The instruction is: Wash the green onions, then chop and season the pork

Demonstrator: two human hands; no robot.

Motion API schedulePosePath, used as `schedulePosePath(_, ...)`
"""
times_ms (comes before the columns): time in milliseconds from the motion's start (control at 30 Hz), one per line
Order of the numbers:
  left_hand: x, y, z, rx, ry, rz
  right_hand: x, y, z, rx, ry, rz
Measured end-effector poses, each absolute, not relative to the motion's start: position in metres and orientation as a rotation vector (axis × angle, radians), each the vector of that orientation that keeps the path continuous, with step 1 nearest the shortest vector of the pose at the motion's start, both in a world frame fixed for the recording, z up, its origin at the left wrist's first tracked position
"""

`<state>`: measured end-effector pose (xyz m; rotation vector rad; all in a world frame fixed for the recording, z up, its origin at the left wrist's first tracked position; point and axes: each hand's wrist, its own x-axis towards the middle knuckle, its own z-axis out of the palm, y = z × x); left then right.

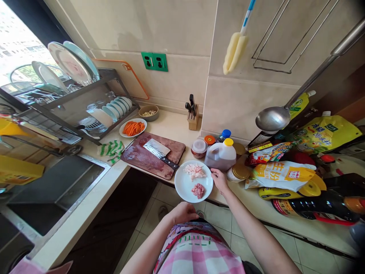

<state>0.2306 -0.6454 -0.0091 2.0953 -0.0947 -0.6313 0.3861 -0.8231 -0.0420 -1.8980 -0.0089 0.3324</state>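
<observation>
My right hand is closed on the right rim of a white plate, thumb and fingers at its edge. On the plate lie a pile of pale chopped meat and a smaller pile of pink minced meat. My left hand is curled in front of the apron, just below the plate and apart from it; nothing shows in its fingers. Left of the plate, a cleaver lies on a dark red cutting board, its handle pointing toward the plate.
Behind the board are a plate of carrot strips, a bowl and a knife block. A jug and jars stand right of the plate, beside several seasoning packets. A sink and dish rack are left.
</observation>
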Motion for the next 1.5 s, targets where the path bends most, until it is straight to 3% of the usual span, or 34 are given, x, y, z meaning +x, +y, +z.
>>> schedulePosePath(233, 0.266, -0.668, 0.006, 2.57, 0.063, -0.088, 0.35, -0.832, -0.042, -2.11, -0.02, 0.346)
schedulePosePath(600, 0.274, -0.651, 0.001, 2.7, -0.133, -0.084, 0.35, -0.827, -0.046, -2.186, -0.06, 0.384)
schedulePosePath(767, 0.275, -0.652, -0.001, 2.713, -0.158, -0.19, 0.343, -0.838, -0.02, -2.248, -0.111, 0.357)
schedulePosePath(1033, 0.264, -0.649, 0.0, 2.625, -0.056, -0.055, 0.378, -0.895, 0.064, -2.819, -0.213, -0.322)
schedulePosePath(1333, 0.239, -0.664, 0.001, 2.33, 0.087, 0.23, 0.407, -0.907, 0.058, -3.072, -0.306, 0.11)
schedulePosePath(1500, 0.231, -0.675, 0.008, 2.137, 0.115, 0.162, 0.387, -0.916, 0.08, -3.051, -0.322, 0.079)
